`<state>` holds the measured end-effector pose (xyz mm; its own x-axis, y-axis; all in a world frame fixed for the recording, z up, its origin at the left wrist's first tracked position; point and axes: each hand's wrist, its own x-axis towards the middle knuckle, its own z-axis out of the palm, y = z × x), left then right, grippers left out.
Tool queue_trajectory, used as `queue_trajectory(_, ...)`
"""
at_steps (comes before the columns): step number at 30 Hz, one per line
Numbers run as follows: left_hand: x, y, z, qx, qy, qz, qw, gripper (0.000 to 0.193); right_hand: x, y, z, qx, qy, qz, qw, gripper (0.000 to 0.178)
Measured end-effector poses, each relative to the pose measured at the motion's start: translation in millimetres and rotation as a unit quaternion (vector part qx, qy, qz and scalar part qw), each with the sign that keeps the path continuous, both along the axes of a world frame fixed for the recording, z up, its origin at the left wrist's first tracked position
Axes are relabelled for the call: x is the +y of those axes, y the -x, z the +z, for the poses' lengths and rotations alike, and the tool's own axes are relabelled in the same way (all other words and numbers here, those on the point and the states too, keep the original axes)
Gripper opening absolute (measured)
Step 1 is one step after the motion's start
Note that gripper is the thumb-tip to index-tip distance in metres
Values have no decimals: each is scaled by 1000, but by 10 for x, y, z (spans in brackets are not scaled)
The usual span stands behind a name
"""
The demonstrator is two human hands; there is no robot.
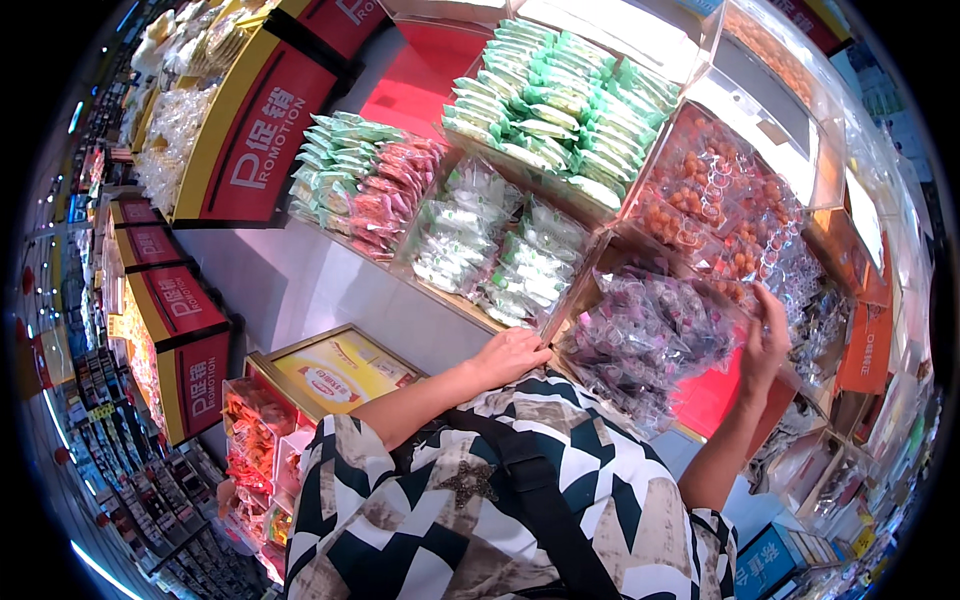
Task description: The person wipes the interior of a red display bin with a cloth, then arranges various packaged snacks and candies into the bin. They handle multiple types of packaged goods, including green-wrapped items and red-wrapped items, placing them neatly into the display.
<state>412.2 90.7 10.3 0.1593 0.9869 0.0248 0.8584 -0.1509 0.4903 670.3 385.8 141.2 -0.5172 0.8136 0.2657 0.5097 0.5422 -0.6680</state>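
Note:
My left hand (510, 355) rests at the near corner of the display bins, its fingers bent together over the edge of the wooden divider (575, 285). To its right lies a heap of clear packets with purple contents (650, 325). My right hand (765, 335) is at the right side of this heap, its bent fingers against the packets; the fingertips are partly hidden. Part of the bin's red bottom (705, 400) shows below the heap. White-and-green clear packets (460, 240) fill the bin ahead of my left hand. Packets with orange contents (690, 195) lie beyond my right hand.
Green packets stand in rows (550, 100) in the far bin. More green packets (335, 165) and red packets (390, 195) are to the left. A gold-framed yellow sign (340, 370) sits near my left elbow. Red-fronted shelves (250, 130) line the left; an orange box (865, 345) stands right.

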Motion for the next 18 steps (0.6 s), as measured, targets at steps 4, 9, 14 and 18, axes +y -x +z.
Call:
queue_trajectory(4,151,347,307,-46,-17,-55,997,16,437,-593,-262,-82,-41,-123,988,35)
queue_trajectory(9,824,1876,1019,-12,-228,285,931,17,720,-863,-701,-199,-143,-126,961,40)
queue_trajectory(14,1287,3028,783,-10,-117,316,941,40,793,-899,-1033,-187,-30,-167,968,40)
queue_trajectory(18,1598,3367,491,-271,-38,317,908,40,883,-798,-963,-285,-57,-173,941,41)
